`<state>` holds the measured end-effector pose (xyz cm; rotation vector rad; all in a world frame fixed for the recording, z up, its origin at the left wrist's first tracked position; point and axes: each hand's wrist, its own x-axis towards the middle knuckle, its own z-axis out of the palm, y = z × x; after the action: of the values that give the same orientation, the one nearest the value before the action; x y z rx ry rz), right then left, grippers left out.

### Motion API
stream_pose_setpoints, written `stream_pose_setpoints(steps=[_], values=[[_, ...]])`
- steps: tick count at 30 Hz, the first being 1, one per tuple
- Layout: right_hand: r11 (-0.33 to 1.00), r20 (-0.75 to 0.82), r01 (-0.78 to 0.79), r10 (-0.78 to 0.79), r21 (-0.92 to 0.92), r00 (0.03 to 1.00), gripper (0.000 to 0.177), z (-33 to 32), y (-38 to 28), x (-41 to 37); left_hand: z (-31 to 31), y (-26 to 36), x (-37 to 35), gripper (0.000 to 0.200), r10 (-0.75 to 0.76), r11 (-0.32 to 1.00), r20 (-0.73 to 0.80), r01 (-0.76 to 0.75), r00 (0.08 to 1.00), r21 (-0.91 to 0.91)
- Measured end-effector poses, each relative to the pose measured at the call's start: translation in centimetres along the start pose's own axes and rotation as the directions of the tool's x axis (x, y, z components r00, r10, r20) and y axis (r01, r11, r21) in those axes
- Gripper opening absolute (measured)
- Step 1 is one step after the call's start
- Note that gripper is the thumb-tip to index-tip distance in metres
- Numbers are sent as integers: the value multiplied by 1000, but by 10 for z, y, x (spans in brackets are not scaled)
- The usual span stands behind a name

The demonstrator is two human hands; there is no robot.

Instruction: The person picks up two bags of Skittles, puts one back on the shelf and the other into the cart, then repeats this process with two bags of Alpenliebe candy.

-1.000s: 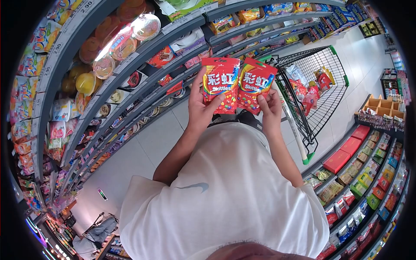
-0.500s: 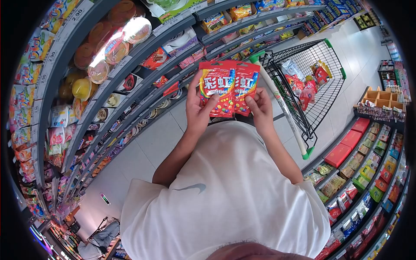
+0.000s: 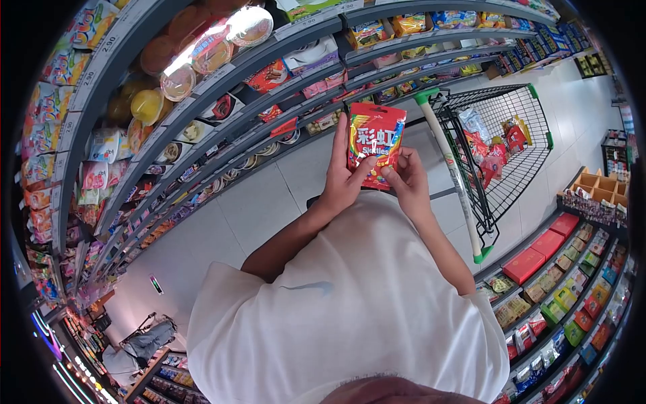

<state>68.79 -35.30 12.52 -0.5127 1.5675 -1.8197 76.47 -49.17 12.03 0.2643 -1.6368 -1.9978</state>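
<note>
We looked down past a loose white T-shirt with a grey tick mark [image 3: 356, 330] at 2 bare hands meeting around a glossy red plastic sweet packet with rainbow artwork [image 3: 383, 123]. The packet was held up in front of the wearer, its face turned to us, showing 2 large white Chinese characters above the word "Skittles".

We saw the left hand [image 3: 344, 174] gripping it, thumb laid across the lower front, fingers along the left edge. The right hand [image 3: 409, 178] was at the lower right edge, fingers curled and thumb against the packet; we could not see what lay behind it.

To the right stood a black wire shopping trolley with green plastic corners [image 3: 550, 140], with colourful packaged goods [image 3: 494, 155] inside. To the left we saw curved-looking dark grey shelves [image 3: 131, 40] carrying round, clear-lidded cups [image 3: 212, 57]. Pale grey floor tiles [image 3: 252, 202] lay between. At lower right, shiny red rectangular boxes [image 3: 525, 266] lined a display, and another person [image 3: 151, 340] appeared at lower left.
</note>
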Motion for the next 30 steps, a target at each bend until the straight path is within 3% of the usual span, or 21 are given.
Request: stream_pose_setpoints(steps=[2, 3, 6, 7, 10, 12, 15, 18, 23, 27, 30], values=[[1000, 0, -11, 11, -1, 1000, 30, -1, 2, 1, -2, 0, 1, 90, 15, 1000, -21, -15, 1000, -17], [1000, 3, -17, 17, -1, 1000, 30, -1, 4, 2, 4, 7, 2, 89, 4, 996, -106, -14, 994, -92], [997, -12, 41, -42, -66, 999, 29, -5, 15, 5, -15, -6, 0, 75, -285, 939, 9, 281, 959, -198], [993, -9, 29, -30, -110, 1000, 29, -9, 20, 6, -21, -13, 2, 55, -327, 939, 17, 327, 945, -108], [959, 11, -3, 7, -282, 1000, 27, -14, 26, 13, -36, -21, -1, 41, -463, 886, 63, 458, 884, 78], [896, 37, -29, 50, -444, 998, 28, -14, 23, 14, -46, -44, -8, 38, -408, 910, 31, 405, 912, 87], [733, 44, 93, -86, -674, 995, 31, -15, 21, 20, -69, -67, -11, 39, -357, 918, 21, 347, 934, 193], [625, -7, 129, -211, -770, 978, 35, -39, 12, 24, -107, -104, -15, 40, -339, 908, -92, 351, 936, 226], [641, -221, -13, -246, -767, 944, 24, -95, -6, 14, -189, -173, -10, 41, -214, 804, -328, 356, 920, 477], [627, -317, -90, -260, -774, 912, 19, -130, -3, -1, -234, -207, 11, 33, -114, 640, -410, 383, 905, 666], [566, -350, -157, -250, -809, 903, 19, -140, 1, -12, -262, -242, 28, 26, -44, 719, -386, 298, 921, 628]])
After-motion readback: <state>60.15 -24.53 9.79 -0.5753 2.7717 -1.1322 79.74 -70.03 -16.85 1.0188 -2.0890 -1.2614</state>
